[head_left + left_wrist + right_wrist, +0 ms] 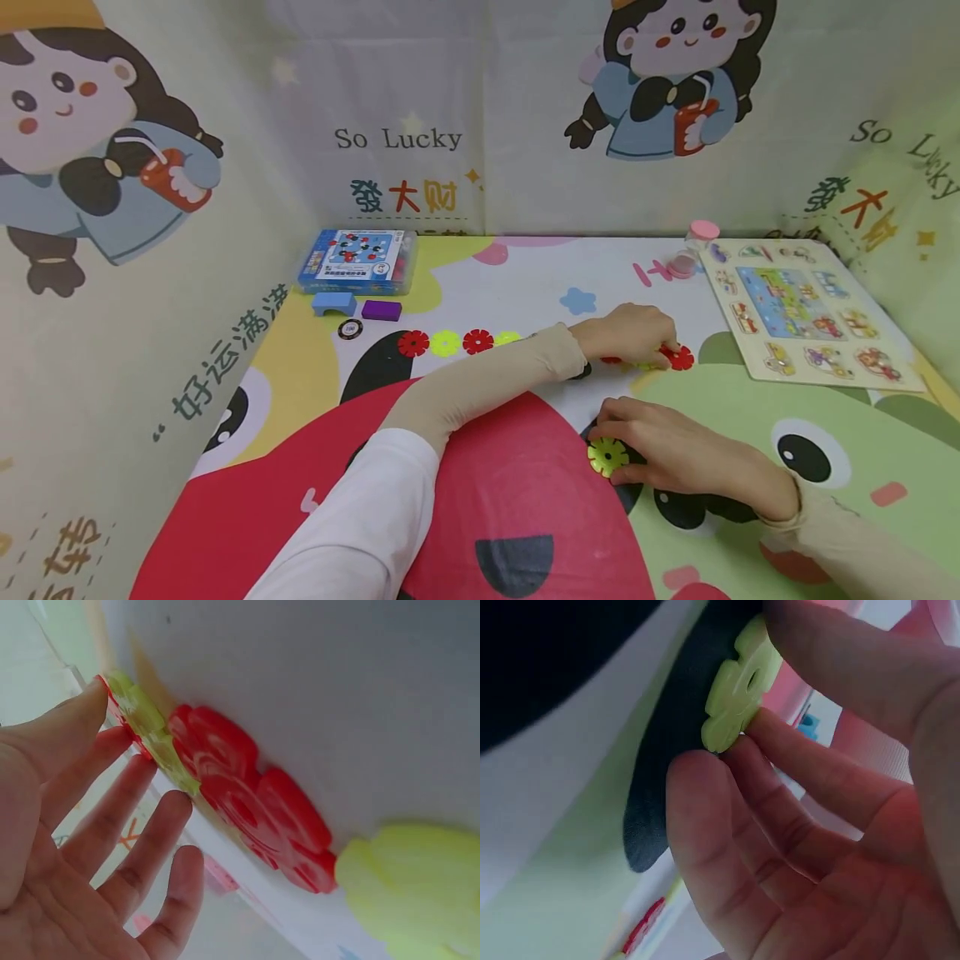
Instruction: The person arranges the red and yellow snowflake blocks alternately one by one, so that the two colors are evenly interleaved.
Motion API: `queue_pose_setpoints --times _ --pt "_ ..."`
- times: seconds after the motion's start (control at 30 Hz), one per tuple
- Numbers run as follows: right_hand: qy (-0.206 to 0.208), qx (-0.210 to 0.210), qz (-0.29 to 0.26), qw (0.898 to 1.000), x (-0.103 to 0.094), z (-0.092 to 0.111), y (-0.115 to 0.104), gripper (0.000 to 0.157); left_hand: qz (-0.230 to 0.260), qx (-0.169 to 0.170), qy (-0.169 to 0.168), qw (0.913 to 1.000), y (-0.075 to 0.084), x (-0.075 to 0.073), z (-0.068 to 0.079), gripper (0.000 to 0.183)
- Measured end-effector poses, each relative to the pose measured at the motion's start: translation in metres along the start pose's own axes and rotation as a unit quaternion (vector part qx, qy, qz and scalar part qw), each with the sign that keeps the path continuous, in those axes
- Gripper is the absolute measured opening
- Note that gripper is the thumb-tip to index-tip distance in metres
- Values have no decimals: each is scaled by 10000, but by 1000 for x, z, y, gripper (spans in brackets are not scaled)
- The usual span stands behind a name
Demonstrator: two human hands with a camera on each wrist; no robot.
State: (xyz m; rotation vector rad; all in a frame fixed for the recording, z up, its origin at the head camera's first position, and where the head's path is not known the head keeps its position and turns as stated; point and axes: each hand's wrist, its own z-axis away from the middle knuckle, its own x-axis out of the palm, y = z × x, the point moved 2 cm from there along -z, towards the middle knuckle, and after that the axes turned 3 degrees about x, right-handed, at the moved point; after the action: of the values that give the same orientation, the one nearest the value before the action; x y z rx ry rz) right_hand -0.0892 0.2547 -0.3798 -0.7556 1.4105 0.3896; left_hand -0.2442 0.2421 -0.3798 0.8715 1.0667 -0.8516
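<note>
A row of flower-shaped plastic discs crosses the table, red and yellow-green by turns. At its left part lie a red disc (413, 343), a yellow-green disc (446, 342) and another red disc (477, 341); the left forearm hides the middle of the row. My left hand (630, 332) pinches the red disc (681, 358) at the right end with thumb and fingertips, against a yellow-green disc (142, 712). Nearer the body, my right hand (667, 446) holds a loose yellow-green disc (607, 457) by its edge, between thumb and fingers, at the printed cloth.
At the back left is a blue-labelled plastic box (356, 262), with a blue arch block (333, 303), a purple block (382, 310) and a round chip (350, 329) before it. A picture puzzle board (810, 312) and pink-lidded jar (693, 246) sit at the right.
</note>
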Motion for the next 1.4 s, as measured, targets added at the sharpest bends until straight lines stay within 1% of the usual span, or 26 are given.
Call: queue_pose_setpoints --times 0.1,0.2,0.33,0.43,0.6,0.67,0.73,0.87,0.93,1.0,1.1,1.17,1.2,1.3,1.4 --pt "-64 45 -64 9999 0 -1 0 39 103 -98 11 9999 1 0 -2 42" --pt "-75 63 -175 9998 0 -1 -2 37 132 -125 71 9998 0 2 -4 40" --pt "-144 128 -444 9988 3 -1 -5 35 64 -97 174 9998 -1 4 -4 38" --pt "-170 191 -622 9977 4 -2 -6 35 -34 -15 281 9996 -2 3 -3 36" --pt "-28 133 -676 9976 -1 -1 1 35 -109 81 353 9993 -4 4 0 34" --pt "100 158 -690 9974 -8 3 11 35 -143 95 368 9992 -5 4 0 33" --pt "267 232 -702 9969 -19 9 25 35 -176 99 394 9990 -5 4 1 31" --pt "785 604 -520 9937 -45 27 70 37 -147 77 427 9990 -7 3 2 28" --pt "1018 955 -306 9897 -55 37 96 36 -96 67 416 9991 -8 2 3 29" --pt "1201 1382 -5 9831 -61 46 120 36 -53 59 391 9992 -9 1 4 31" --pt "1144 1948 321 9736 -61 52 147 37 -13 90 377 9992 -9 2 4 34" --pt "952 2185 406 9703 -58 53 155 39 -7 157 385 9991 -7 3 4 34" --pt "833 2224 398 9706 -55 53 158 38 -10 199 392 9990 -7 3 4 33" --pt "689 2097 314 9748 -50 52 159 36 -15 273 426 9987 -5 3 4 33" --pt "802 1804 279 9799 -47 51 158 32 -24 272 458 9986 -5 3 4 33"
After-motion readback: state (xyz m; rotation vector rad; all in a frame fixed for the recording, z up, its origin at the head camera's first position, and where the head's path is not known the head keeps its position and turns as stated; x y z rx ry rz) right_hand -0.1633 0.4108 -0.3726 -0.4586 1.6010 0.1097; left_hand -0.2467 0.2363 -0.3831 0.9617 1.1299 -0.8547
